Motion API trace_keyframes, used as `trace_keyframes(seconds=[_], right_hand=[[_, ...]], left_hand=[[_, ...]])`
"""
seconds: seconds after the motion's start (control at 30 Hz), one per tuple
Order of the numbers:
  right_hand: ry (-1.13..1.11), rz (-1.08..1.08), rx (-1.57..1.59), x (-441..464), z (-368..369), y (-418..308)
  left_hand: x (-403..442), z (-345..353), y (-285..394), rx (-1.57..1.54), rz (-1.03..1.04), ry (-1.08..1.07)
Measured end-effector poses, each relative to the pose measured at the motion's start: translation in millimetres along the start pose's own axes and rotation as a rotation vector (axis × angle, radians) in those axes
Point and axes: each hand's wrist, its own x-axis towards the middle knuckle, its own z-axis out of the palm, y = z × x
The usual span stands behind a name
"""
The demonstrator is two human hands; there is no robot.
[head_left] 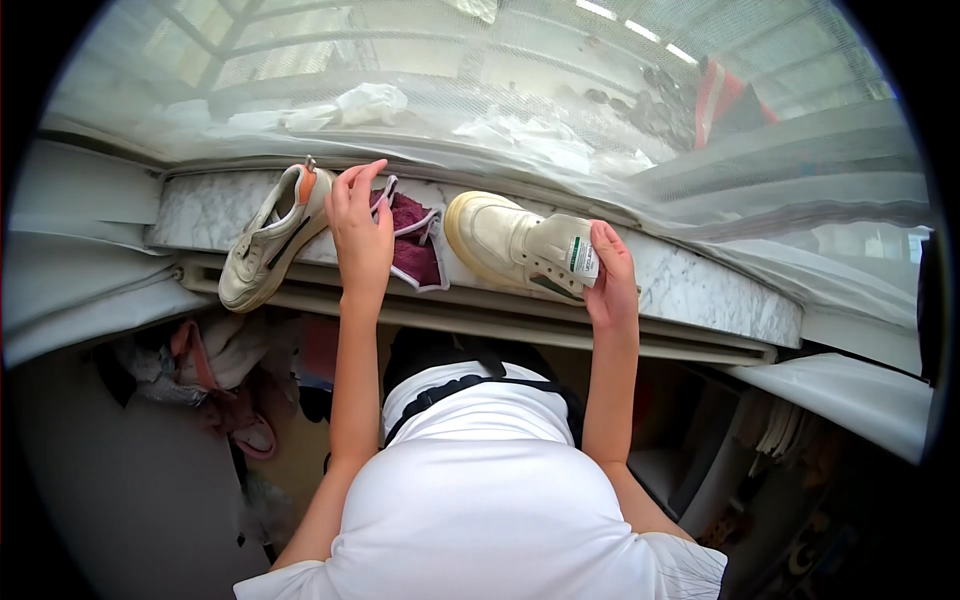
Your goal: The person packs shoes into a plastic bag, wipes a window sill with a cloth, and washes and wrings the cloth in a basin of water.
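At a grey-veined marble sill (700,285) beside a sheer curtain (420,110), left to right: cream shoe (262,243), orange-heeled; left hand (360,215) just beside it, fingers loosely parted; maroon cloth (418,262); second shoe (488,232), cream, yellowish-soled, tongue (548,240) pinched in right hand (612,272).

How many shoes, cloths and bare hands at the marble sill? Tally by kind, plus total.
Shoes: 2 (left shoe, right shoe)
Cloths: 1 (maroon cloth, crumpled, looks like a single piece)
Bare hands: 2 (left hand, right hand)
Total: 5
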Motion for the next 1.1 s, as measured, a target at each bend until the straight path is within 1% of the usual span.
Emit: trace_keyframes(seconds=[0.03,0.1,0.13,0.17,0.23,0.27,0.33,0.47,0.53,0.73,0.8,0.93,1.0,1.03,1.07,1.1], right_hand=[[-0.003,0.000,0.000,1,1,0],[-0.010,0.007,0.014,2,1,0],[-0.013,0.008,0.015,4,-2,1],[-0.050,0.000,0.015,6,-6,4],[-0.092,-0.008,0.017,10,-8,8],[-0.096,-0.005,0.018,10,-7,9],[-0.102,-0.003,0.022,11,-4,11],[-0.069,0.013,-0.001,12,3,14],[-0.058,0.015,-0.001,12,7,17],[-0.073,0.004,-0.077,14,6,20],[-0.052,0.002,-0.225,15,8,19],[-0.055,-0.057,-0.321,4,18,4],[0.006,-0.136,-0.370,-4,18,-7],[0.006,-0.138,-0.369,-7,16,-13],[0.074,-0.158,-0.478,-11,14,-21],[0.142,-0.181,-0.586,-15,12,-29]], left_hand=[[-3,0,3,0.001,0.000,0.003],[-7,0,8,-0.040,0.097,-0.068],[-9,-2,15,-0.136,0.100,-0.133],[-12,-2,20,-0.133,0.100,-0.130],[-17,-2,28,-0.073,0.322,-0.271],[-20,-1,31,-0.070,0.322,-0.269],[-27,6,35,0.020,0.406,-0.352],[-32,10,36,0.045,0.360,-0.367],[-35,10,38,0.098,0.303,-0.415],[-36,17,38,0.094,0.299,-0.421],[-39,19,41,0.142,0.287,-0.426],[-46,26,47,0.294,0.287,-0.403],[-44,25,46,0.267,0.278,-0.422],[-43,23,45,0.240,0.268,-0.441],[-41,20,42,0.241,0.271,-0.439],[-38,16,38,0.177,0.263,-0.415]])
